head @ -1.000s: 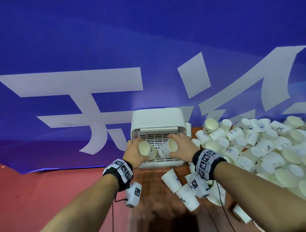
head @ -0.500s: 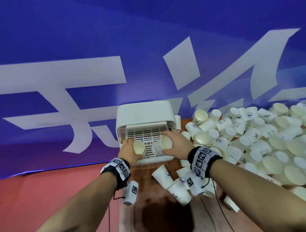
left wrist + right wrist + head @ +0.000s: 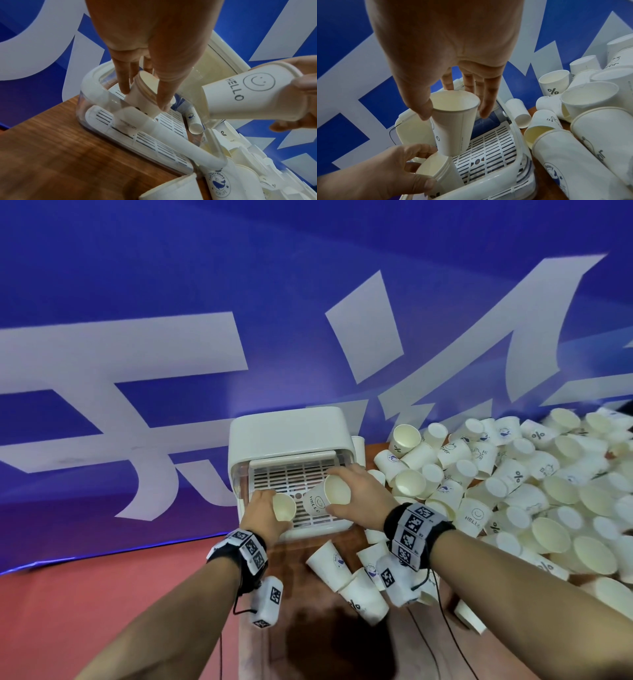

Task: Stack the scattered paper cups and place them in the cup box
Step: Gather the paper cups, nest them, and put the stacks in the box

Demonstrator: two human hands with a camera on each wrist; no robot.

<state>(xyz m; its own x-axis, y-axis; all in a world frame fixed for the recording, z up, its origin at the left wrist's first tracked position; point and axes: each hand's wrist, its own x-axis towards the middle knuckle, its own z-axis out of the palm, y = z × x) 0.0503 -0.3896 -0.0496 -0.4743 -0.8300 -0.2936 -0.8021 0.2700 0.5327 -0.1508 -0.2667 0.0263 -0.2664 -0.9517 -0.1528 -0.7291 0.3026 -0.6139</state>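
The white cup box point(image 3: 287, 436) stands open at the back of the wooden table, with a slotted white grid point(image 3: 291, 474) as its floor. My left hand point(image 3: 262, 513) holds a short stack of paper cups point(image 3: 284, 506) by the rim, low over the box's left side point(image 3: 142, 97). My right hand point(image 3: 356, 494) grips a "HELLO" smiley cup point(image 3: 325, 498) by its rim, tilted above the grid point(image 3: 453, 121). That cup point(image 3: 243, 97) hangs just right of the left hand's stack.
A big heap of loose white paper cups point(image 3: 513, 491) covers the table to the right of the box. Several more cups point(image 3: 346, 577) lie in front of the box near my right wrist. A blue banner point(image 3: 308, 302) stands right behind the box.
Both hands have stayed over the open box with their cups. The left hand's stack has sunk a little lower into the box, and the view has shifted slightly.
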